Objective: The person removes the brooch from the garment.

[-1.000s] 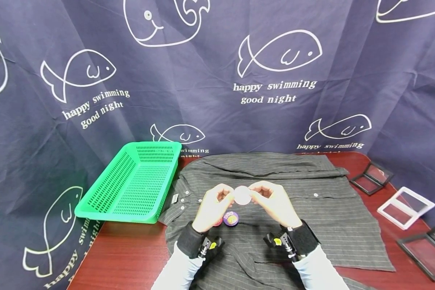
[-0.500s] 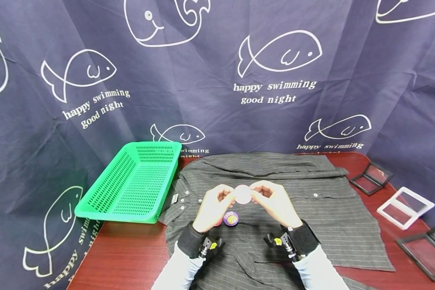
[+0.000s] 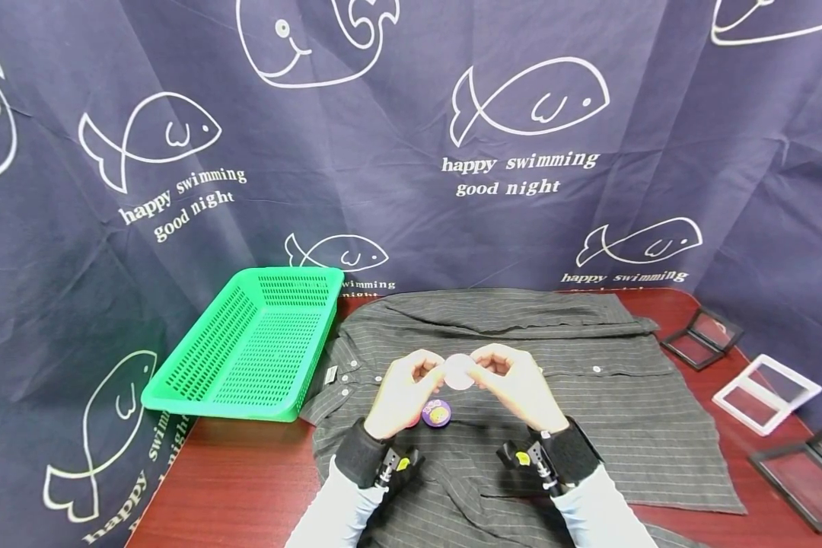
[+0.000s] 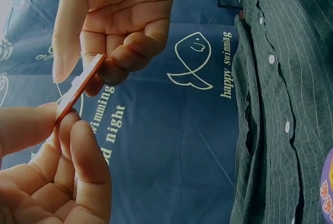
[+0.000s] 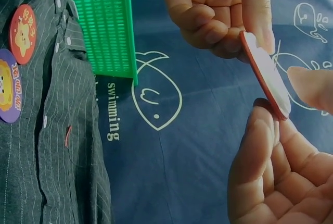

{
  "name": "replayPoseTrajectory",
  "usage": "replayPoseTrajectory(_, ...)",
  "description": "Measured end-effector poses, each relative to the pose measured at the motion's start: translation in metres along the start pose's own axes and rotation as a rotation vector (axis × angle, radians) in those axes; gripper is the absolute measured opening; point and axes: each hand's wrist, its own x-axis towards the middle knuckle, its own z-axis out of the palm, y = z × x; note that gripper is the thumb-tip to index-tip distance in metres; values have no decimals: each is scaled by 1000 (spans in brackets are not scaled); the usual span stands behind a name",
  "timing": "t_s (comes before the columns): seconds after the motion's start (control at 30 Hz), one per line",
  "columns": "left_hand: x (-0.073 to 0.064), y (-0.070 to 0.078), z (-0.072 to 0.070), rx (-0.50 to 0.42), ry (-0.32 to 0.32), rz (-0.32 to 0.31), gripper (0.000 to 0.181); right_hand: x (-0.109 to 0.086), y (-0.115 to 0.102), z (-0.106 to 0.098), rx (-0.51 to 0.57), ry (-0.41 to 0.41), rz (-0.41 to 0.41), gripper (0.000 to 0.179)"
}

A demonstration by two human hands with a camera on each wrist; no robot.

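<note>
Between my hands is a round badge, its pale side up in the head view; both wrist views show a thin red rim. My left hand pinches one edge between thumb and fingers. My right hand has curled fingers behind the opposite edge. Its thumb reaches over the white face; in the wrist views a small gap seems to show under it. Below the left hand, a purple badge lies on a dark striped shirt, beside a red badge partly hidden in the head view.
A green plastic basket stands at the left on the reddish table. Along the right edge lie a black hinged case, a white frame-like case and another dark case. A blue fish-print curtain hangs behind.
My right hand has shifted slightly left, and its thumb now lies over the badge's pale face. The badge sits slightly lower. My left hand has barely moved.
</note>
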Motion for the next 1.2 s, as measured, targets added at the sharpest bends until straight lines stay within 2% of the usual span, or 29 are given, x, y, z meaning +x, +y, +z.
replayPoseTrajectory(0.3, -1, 0, -1, 3, -11, 10, 10, -2, -1, 5, -78, 48, 11, 13)
replayPoseTrajectory(0.47, -2, 2, -1, 15, -5, 5, 11, -2, 0, 5, -92, 46, 21, 15)
replayPoseTrajectory(0.6, 0, -12, 2, 19, -8, -12, 11, -2, 0, 5, -91, 36, 22, 14)
replayPoseTrajectory(0.7, 1, -27, 3, 8, -14, -7, 13, -2, 0, 6, -86, 30, 24, 15)
replayPoseTrajectory(0.8, 1, -33, 4, 2, -15, 16, 14, -2, 1, 6, -82, 23, 25, 15)
replayPoseTrajectory(1.07, 2, -30, 5, 25, -16, -11, 12, -2, 2, 7, -70, -2, 15, 14)
replayPoseTrajectory(1.2, 1, -20, 3, 26, -28, -24, 12, -2, 1, 6, -62, -13, 11, 14)
